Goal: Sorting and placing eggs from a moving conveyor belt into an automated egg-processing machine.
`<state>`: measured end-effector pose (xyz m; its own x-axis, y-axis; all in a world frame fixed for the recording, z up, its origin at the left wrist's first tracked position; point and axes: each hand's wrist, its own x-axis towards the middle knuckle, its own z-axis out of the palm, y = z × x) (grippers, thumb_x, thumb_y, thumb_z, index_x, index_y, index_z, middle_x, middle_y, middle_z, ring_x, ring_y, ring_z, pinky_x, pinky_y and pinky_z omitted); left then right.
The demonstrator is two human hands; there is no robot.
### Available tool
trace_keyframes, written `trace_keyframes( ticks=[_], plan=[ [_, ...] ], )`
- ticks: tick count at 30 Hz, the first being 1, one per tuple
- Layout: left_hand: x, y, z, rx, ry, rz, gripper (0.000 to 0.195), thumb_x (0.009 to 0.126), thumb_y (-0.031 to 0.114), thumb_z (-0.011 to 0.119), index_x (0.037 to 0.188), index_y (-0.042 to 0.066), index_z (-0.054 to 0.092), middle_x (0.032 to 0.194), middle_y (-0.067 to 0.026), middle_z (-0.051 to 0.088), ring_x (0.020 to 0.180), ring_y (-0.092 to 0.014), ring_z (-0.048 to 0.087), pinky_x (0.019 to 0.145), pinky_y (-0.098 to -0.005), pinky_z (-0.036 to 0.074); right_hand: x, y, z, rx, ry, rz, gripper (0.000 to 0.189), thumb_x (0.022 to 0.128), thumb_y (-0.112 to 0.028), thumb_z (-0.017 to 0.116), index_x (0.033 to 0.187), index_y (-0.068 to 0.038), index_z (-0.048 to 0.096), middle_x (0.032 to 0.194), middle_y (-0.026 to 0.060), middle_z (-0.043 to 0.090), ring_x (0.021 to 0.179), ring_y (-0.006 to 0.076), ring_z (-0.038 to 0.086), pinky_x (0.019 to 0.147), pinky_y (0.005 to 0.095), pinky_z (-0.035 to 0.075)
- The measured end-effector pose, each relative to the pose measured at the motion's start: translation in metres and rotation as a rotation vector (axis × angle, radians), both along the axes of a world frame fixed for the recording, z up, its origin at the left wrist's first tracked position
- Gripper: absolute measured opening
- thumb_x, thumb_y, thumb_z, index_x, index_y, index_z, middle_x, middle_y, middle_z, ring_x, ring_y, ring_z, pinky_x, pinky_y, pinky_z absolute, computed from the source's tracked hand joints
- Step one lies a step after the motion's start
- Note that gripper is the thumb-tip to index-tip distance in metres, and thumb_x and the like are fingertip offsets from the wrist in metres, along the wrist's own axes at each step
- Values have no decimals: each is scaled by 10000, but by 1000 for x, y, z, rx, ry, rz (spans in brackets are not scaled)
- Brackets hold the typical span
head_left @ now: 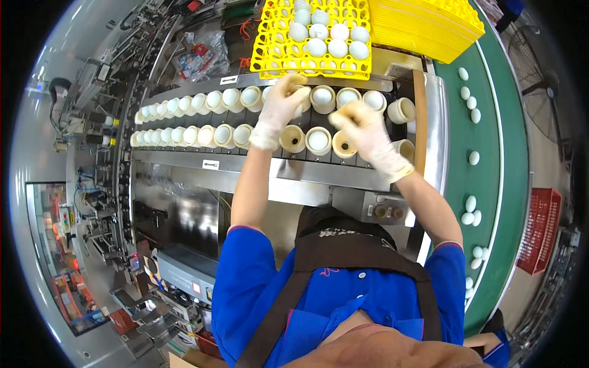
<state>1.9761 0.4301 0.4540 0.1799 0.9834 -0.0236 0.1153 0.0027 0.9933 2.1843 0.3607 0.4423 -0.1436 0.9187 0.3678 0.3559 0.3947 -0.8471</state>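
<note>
My left hand (283, 108), in a pale glove, is over the far row of cream cups with its fingers curled. A pale egg (298, 112) shows just under it; whether the fingers touch it I cannot tell. My gloved right hand (366, 131) is bent over the right part of the conveyor (271, 120), its fingertips hidden from view. Below it sits a bare cup (344, 145) with a dark hole. To the left, one cup holds an egg (318, 141), and another cup (292, 139) is bare. Beyond the rows, a yellow egg tray (271, 41) carries several eggs.
Stacked yellow trays (421, 30) stand at the far right. A green belt (487, 184) with scattered eggs runs along my right. Metal rails (317, 171) border the cup rows. Machinery (99, 202) lies at left, and a person's arm (483, 342) shows at lower right.
</note>
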Motion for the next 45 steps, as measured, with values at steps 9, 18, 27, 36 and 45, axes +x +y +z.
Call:
trace_keyframes(
  ticks=[9, 18, 27, 36, 45],
  plan=[
    [-12, -46, -74, 438, 476, 291, 223, 902, 107, 688, 1119, 59, 700, 872, -26, 692, 780, -114, 622, 712, -270, 513, 28, -28, -7, 79, -108, 92, 185, 852, -206, 709, 922, -35, 707, 904, 117, 632, 890, 296, 617, 817, 408, 507],
    [-42, -26, -81, -72, 157, 16, 489, 911, -4, 589, 1391, 13, 498, 926, -79, 651, 819, -163, 616, 757, -327, 538, 209, -214, -26, -65, 106, -777, 180, 889, -186, 685, 935, -13, 709, 876, 146, 671, 833, 290, 666, 763, 367, 529],
    [51, 4, -42, 368, 502, -99, 411, 982, 234, 620, 1284, -44, 597, 1224, -159, 645, 1031, -241, 627, 924, -364, 508, 287, -593, -217, -426, 161, -2031, 304, 895, -321, 703, 991, -34, 728, 936, 133, 718, 849, 245, 688, 791, 355, 528],
    [461, -227, -29, 284, 375, -1231, 316, 948, 96, 652, 1257, 28, 641, 1180, -84, 664, 1076, -161, 617, 974, -307, 475, 256, -741, -209, -1049, -189, -2400, 693, 790, -594, 724, 1309, -145, 621, 1334, 221, 517, 1234, 414, 471, 1043, 515, 383],
    [549, -357, -241, 1242, 844, -1376, 338, 871, 341, 703, 1137, 142, 645, 1158, -101, 607, 1117, -332, 552, 917, -528, 443, 297, -711, -198, -970, -295, -1985, 768, 733, -565, 776, 1386, -222, 559, 1395, 249, 474, 1195, 434, 497, 994, 531, 442]
  ],
)
